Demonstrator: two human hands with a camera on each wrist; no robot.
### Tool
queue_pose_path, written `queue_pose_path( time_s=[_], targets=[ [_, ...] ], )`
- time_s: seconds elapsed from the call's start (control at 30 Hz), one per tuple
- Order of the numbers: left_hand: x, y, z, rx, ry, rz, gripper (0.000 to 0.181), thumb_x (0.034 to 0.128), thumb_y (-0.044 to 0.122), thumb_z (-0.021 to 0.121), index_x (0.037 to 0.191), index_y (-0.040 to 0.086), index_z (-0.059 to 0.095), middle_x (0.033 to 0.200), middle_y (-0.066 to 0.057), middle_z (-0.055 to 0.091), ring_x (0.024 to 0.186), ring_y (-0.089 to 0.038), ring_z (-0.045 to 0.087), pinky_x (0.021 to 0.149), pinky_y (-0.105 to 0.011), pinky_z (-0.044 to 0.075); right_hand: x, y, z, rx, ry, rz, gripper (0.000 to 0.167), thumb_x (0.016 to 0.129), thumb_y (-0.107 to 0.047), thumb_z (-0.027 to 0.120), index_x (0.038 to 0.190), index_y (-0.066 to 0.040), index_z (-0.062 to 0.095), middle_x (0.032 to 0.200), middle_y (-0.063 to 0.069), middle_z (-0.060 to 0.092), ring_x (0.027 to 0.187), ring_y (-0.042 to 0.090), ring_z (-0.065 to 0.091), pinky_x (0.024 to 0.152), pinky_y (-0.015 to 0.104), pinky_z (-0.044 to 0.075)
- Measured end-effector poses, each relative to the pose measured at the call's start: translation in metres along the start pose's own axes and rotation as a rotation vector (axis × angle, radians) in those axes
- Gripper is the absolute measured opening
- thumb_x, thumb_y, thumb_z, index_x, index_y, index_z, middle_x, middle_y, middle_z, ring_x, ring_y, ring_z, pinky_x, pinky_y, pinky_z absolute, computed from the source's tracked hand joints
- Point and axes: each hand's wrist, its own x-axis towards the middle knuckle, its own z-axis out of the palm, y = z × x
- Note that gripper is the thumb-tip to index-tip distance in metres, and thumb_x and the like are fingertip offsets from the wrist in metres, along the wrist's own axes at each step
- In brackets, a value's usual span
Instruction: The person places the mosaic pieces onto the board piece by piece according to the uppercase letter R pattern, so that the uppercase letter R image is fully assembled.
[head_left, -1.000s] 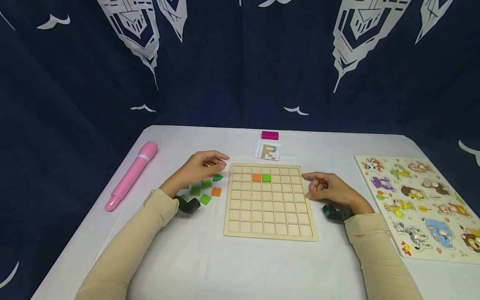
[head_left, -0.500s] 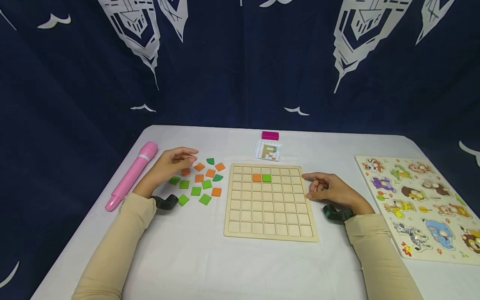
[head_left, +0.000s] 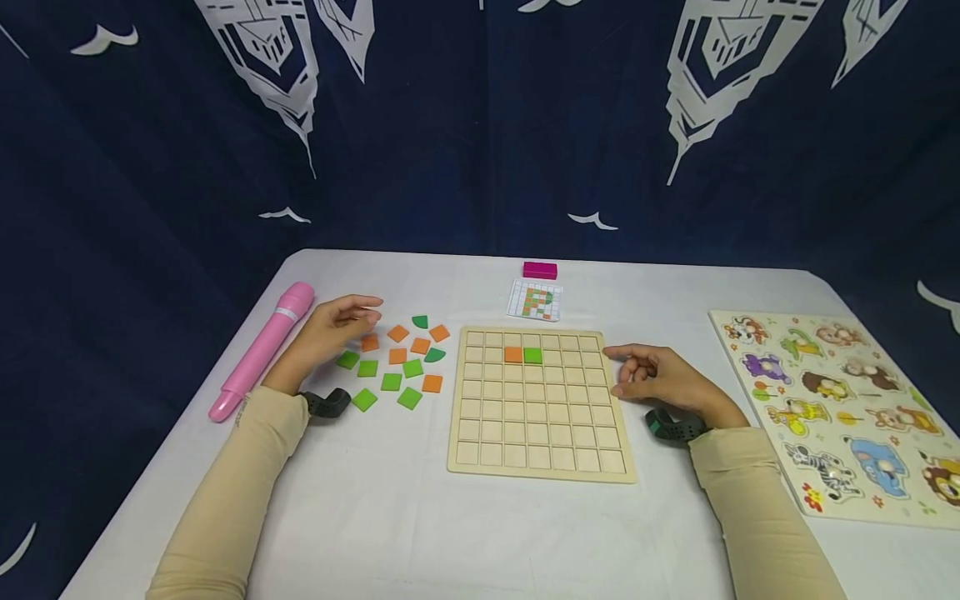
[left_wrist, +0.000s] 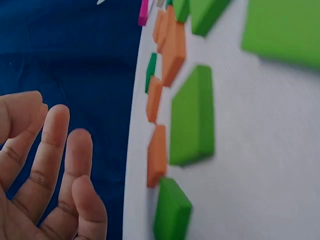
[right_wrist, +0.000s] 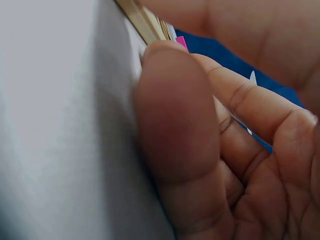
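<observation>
My left hand (head_left: 333,327) hovers at the left edge of a scatter of small tiles, its fingers loosely bent and holding nothing. The tiles are orange squares (head_left: 397,357), green squares (head_left: 391,382) and dark green quarter-rounds (head_left: 435,356). In the left wrist view a green tile (left_wrist: 192,117) lies flat on the cloth, apart from the fingers (left_wrist: 50,145). A wooden grid board (head_left: 536,408) bears one orange tile (head_left: 513,355) and one green tile (head_left: 533,356), side by side. My right hand (head_left: 663,379) rests at the board's right edge, index finger and thumb against it.
Behind the board lie a card with a coloured grid pattern (head_left: 535,301) and a magenta block (head_left: 540,271). A pink microphone-shaped tube (head_left: 262,354) lies at the far left. An animal puzzle board (head_left: 840,417) takes up the right side. A dark blue curtain (head_left: 480,125) hangs behind.
My left hand has moved left from beside the board, over the tiles, to their left edge, uncovering several of them. The right hand and the two tiles on the board have stayed put.
</observation>
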Motion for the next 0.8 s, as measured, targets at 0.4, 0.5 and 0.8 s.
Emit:
queue_pose_path(
  time_s=[0.4,0.5,0.8],
  targets=[
    [-0.001,-0.012,-0.002,0.16,0.022,-0.089,0.043,0.101,0.004,0.069,0.142,-0.007,0.064,0.144,-0.028,0.063,0.122,-0.041,0.06,0.103,-0.042,0.047,0.0,-0.001,0.0,-0.013,0.001,-0.011,0.061,0.091,0.009,0.078,0.144,0.021,0.051,0.09,0.002,0.067,0.072,0.01,0.053,0.065,0.023,0.047],
    [-0.001,-0.015,-0.001,0.209,0.001,-0.128,0.045,0.0987,0.005,0.072,0.142,-0.006,0.064,0.143,-0.028,0.064,0.121,-0.041,0.058,0.103,-0.044,0.046,0.0,0.0,0.0,-0.009,-0.003,-0.024,0.06,0.091,0.01,0.078,0.144,0.022,0.051,0.09,0.002,0.067,0.071,0.01,0.053,0.064,0.023,0.047],
    [-0.003,-0.014,-0.002,0.297,0.006,-0.226,0.047,0.093,0.012,0.08,0.136,-0.004,0.069,0.136,-0.025,0.068,0.111,-0.034,0.053,0.093,-0.038,0.044,0.0,-0.001,0.0,-0.014,0.005,0.005,0.061,0.091,0.009,0.078,0.144,0.021,0.051,0.09,0.002,0.067,0.072,0.009,0.053,0.065,0.023,0.047]
  ],
)
